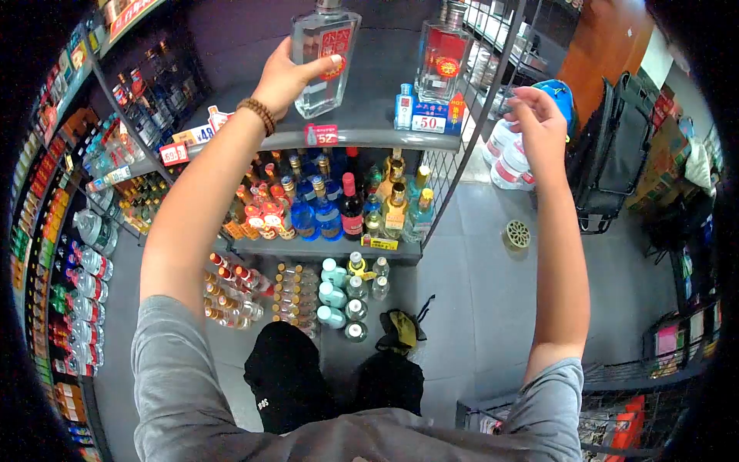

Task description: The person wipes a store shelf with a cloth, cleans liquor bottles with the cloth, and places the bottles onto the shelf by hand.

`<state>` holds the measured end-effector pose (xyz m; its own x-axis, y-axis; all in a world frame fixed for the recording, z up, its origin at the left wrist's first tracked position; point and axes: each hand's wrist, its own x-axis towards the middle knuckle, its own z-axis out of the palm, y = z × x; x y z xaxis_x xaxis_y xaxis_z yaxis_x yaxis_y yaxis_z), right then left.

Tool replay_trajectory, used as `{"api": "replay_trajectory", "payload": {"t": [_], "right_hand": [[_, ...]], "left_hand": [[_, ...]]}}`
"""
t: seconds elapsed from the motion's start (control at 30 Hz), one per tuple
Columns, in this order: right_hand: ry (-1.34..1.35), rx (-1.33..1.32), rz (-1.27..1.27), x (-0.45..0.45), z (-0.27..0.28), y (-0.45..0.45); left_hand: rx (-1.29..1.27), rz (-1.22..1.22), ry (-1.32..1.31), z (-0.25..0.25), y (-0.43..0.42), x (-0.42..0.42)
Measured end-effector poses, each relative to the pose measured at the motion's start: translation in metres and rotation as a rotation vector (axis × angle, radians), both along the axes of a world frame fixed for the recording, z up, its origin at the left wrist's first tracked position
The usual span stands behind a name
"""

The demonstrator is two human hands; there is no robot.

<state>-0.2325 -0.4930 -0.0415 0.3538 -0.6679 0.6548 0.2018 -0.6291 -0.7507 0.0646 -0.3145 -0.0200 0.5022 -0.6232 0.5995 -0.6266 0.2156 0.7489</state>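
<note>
My left hand is wrapped around a clear glass liquor bottle with a red label, near the front of a dark shelf. The bottle stands slightly tilted in view, and its cap runs up to the top edge. To its right on the same shelf is another clear liquor bottle with a red label, behind a blue price card reading 50. My right hand is raised beyond the shelf's right end, its fingers loosely bent and apart, with nothing visible in them.
Coloured bottles crowd the lower shelf. Several small bottles and teal-capped bottles stand on the floor before my knees. A wire mesh side panel borders the shelf. Wrapped water bottles and a folded black cart are at right.
</note>
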Motion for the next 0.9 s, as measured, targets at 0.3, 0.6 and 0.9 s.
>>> {"api": "replay_trajectory", "payload": {"t": [0.3, 0.6, 0.9], "right_hand": [[0.270, 0.099, -0.015, 0.015, -0.020, -0.079], [0.284, 0.319, 0.162, 0.041, -0.030, -0.093], [0.398, 0.196, 0.193, 0.051, -0.044, -0.096]], "left_hand": [[0.041, -0.095, 0.025, -0.004, -0.075, -0.002], [0.113, -0.212, 0.001, -0.018, -0.115, -0.019], [0.206, -0.306, 0.019, -0.026, -0.141, -0.016]]}}
